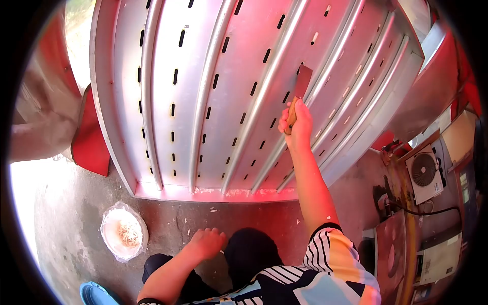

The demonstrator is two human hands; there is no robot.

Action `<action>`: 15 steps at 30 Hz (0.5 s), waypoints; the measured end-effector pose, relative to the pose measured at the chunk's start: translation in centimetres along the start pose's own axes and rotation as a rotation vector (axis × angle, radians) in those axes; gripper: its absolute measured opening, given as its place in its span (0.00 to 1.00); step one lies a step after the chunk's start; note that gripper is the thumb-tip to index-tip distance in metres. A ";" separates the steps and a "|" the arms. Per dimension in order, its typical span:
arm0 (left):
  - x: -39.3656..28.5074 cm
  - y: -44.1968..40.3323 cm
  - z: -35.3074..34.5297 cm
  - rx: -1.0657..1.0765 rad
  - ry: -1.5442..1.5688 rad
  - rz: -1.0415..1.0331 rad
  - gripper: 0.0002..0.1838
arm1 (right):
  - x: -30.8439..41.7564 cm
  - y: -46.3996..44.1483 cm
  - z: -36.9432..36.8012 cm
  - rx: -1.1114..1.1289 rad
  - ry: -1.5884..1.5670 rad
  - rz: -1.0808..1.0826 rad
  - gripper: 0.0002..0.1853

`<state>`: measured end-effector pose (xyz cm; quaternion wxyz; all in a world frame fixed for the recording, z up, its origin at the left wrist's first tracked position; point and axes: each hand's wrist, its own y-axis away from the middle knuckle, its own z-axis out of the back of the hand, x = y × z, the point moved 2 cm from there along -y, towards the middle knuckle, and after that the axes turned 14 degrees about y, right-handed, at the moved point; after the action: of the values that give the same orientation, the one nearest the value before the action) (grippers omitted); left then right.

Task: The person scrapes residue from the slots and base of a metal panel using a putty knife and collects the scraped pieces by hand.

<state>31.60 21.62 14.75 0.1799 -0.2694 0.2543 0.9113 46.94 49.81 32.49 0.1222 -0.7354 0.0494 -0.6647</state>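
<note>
My right hand (pixel 300 121) is wrapped round the wooden handle of a putty knife (pixel 303 81). Its flat metal blade points up and lies against or just above a large slotted metal panel (pixel 249 66), between two raised ribs; I cannot tell whether it touches. Rows of dark oblong slots run along the panel, and a few of the slots on the right look pale. Off-white bits lie along its lower lip. My left hand (pixel 206 242) is low, near my knees, with its fingers curled; what they hold, if anything, is hidden.
On the concrete floor at left stands a plastic-lined tub (pixel 108 226) with pale scraps inside. A blue basin (pixel 94 294) is at the bottom left. Red cloth (pixel 90 137) hangs beside the panel. At right are a fan unit (pixel 425 170) and a dark cable (pixel 427 212).
</note>
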 end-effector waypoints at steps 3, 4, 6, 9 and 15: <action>0.8 -0.2 -0.4 0.005 -0.007 -0.037 0.18 | 0.1 -0.8 -0.8 -0.037 0.024 -0.005 0.17; 1.0 -0.2 -0.5 0.007 -0.009 -0.039 0.18 | 0.3 -0.6 -0.6 -0.047 0.047 0.016 0.17; 1.2 -0.1 -0.4 0.017 0.000 -0.022 0.18 | 0.7 -0.2 -0.3 -0.060 0.092 0.058 0.16; 1.4 -0.2 0.0 0.021 0.006 0.002 0.19 | 1.0 -0.3 -0.4 -0.062 0.113 0.049 0.17; 1.8 -0.2 -0.4 0.006 0.028 -0.029 0.20 | 2.7 0.2 -0.4 -0.071 0.184 0.100 0.16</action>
<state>30.41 21.96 13.33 0.1903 -0.2854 0.2555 0.9039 46.83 48.93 35.08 0.1242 -0.6717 0.1205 -0.7203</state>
